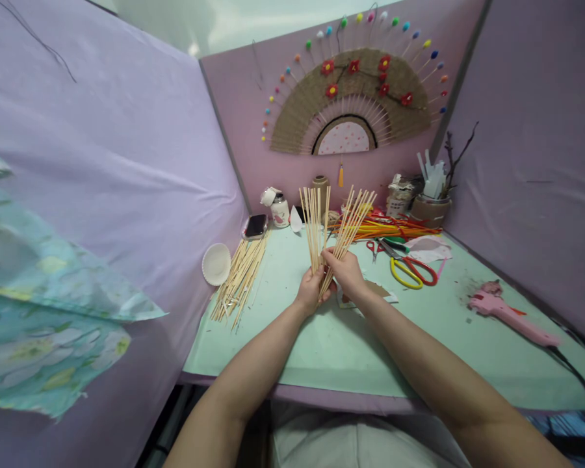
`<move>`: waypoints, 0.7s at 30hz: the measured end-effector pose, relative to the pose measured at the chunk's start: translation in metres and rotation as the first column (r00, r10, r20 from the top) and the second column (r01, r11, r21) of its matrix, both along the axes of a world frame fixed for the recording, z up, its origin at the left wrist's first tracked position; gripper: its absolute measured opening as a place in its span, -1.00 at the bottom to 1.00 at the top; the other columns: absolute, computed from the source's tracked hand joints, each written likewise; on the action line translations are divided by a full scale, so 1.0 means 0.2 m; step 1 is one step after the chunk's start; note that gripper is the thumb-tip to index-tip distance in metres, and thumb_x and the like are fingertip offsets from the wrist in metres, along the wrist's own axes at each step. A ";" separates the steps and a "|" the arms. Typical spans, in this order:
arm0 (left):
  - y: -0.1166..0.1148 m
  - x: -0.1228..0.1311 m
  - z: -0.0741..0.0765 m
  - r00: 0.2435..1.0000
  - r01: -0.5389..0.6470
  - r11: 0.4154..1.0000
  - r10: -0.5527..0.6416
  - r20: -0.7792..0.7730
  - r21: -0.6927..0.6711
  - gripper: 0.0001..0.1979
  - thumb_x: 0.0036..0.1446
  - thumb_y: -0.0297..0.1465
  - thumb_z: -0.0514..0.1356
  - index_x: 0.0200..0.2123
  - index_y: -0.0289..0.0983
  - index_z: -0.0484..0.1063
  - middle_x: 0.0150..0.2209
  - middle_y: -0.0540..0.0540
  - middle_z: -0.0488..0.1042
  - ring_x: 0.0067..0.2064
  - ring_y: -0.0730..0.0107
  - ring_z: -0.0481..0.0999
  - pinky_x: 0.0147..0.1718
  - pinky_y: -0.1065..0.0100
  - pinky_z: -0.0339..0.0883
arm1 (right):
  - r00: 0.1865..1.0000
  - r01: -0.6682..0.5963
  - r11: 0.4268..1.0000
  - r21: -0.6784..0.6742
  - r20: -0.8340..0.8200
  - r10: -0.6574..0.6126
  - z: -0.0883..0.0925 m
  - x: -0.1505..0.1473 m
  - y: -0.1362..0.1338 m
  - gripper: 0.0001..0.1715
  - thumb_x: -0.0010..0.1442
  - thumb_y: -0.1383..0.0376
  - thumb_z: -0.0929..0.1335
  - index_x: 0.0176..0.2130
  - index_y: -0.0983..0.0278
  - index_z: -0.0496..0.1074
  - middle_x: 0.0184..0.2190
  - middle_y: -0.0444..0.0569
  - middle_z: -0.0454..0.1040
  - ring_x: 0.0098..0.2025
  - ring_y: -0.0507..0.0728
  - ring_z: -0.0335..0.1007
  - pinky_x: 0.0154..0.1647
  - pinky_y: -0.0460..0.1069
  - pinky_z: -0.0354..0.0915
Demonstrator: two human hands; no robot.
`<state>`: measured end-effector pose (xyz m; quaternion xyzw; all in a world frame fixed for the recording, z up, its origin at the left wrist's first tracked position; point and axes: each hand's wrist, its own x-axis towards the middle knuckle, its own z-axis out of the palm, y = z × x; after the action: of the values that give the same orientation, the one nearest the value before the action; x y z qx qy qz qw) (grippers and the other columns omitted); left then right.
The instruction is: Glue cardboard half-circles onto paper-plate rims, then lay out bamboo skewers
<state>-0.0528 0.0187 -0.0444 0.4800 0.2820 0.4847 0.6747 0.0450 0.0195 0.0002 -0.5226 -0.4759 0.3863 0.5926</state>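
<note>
Several thin wooden sticks (313, 224) stand upright in my left hand (312, 287), whose fingers are wrapped round their lower part. More of the same sticks lean to the right in my right hand (344, 270), pinched between thumb and fingers. Both hands meet over the middle of the table, and the two groups form a V. Partly behind my right wrist lies a flat brown and white piece (377, 290), like a half circle. To the left, a loose pile of wooden sticks (241, 276) rests on the table.
At left are a white fluted cup (216, 264), a phone (255, 226) and a small jar (279, 211). Scissors (413, 271) and orange strips (394, 227) lie back right. A pink glue gun (514, 316) with a cord sits far right. A decorated fan (351, 97) hangs behind.
</note>
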 end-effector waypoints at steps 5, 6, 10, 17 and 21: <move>0.00 0.00 -0.01 1.000 -0.013 1.000 0.013 -0.002 0.000 -0.45 -0.03 0.12 0.20 -0.33 -0.25 0.20 -0.67 0.04 0.40 -0.81 0.60 0.13 -0.83 0.50 -0.17 | 0.999 -0.041 0.998 -0.042 -0.035 0.040 0.01 0.00 -0.01 -0.76 0.04 0.10 0.32 -0.45 0.23 0.32 -0.69 -0.22 0.30 -0.72 0.05 0.24 -0.78 -0.09 0.06; 0.00 0.00 -0.01 1.000 -0.015 1.000 0.015 -0.005 0.001 -0.45 -0.02 0.12 0.19 -0.33 -0.26 0.20 -0.67 0.04 0.40 -0.81 0.60 0.13 -0.83 0.50 -0.17 | 0.999 -0.035 0.999 -0.034 -0.030 0.034 0.01 0.00 -0.01 -0.76 0.05 0.11 0.32 -0.46 0.23 0.31 -0.69 -0.22 0.30 -0.71 0.05 0.24 -0.78 -0.10 0.08; 0.01 -0.01 -0.01 1.000 -0.021 1.000 0.021 -0.019 0.013 -0.47 0.01 0.12 0.16 -0.34 -0.25 0.21 -0.66 0.03 0.41 -0.81 0.61 0.14 -0.83 0.51 -0.17 | 1.000 0.002 1.000 -0.028 -0.014 -0.002 0.00 0.00 -0.01 -0.77 0.07 0.13 0.31 -0.47 0.22 0.27 -0.71 -0.24 0.28 -0.72 0.03 0.24 -0.77 -0.10 0.10; 0.00 0.00 -0.01 1.000 0.001 1.000 -0.001 -0.019 0.014 -0.44 -0.02 0.14 0.17 -0.34 -0.26 0.22 -0.67 0.04 0.40 -0.81 0.61 0.14 -0.84 0.51 -0.17 | 0.998 -0.043 0.998 -0.036 -0.051 0.041 0.00 -0.01 -0.01 -0.68 0.04 0.06 0.36 -0.47 0.18 0.21 -0.76 -0.28 0.23 -0.76 0.04 0.19 -0.79 -0.09 0.06; 0.00 0.00 -0.02 1.000 0.005 1.000 -0.005 -0.015 0.017 -0.47 0.01 0.12 0.16 -0.36 -0.24 0.19 -0.67 0.05 0.39 -0.82 0.61 0.13 -0.84 0.51 -0.20 | 0.998 0.003 0.999 0.032 -0.058 -0.001 -0.01 0.00 0.01 -0.69 -0.03 0.07 0.40 -0.36 0.24 0.37 -0.59 -0.17 0.42 -0.55 0.06 0.35 -0.53 -0.07 0.27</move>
<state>-0.0520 0.0196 -0.0480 0.4898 0.2818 0.4817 0.6698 0.0459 0.0218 -0.0015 -0.5020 -0.4642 0.3929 0.6150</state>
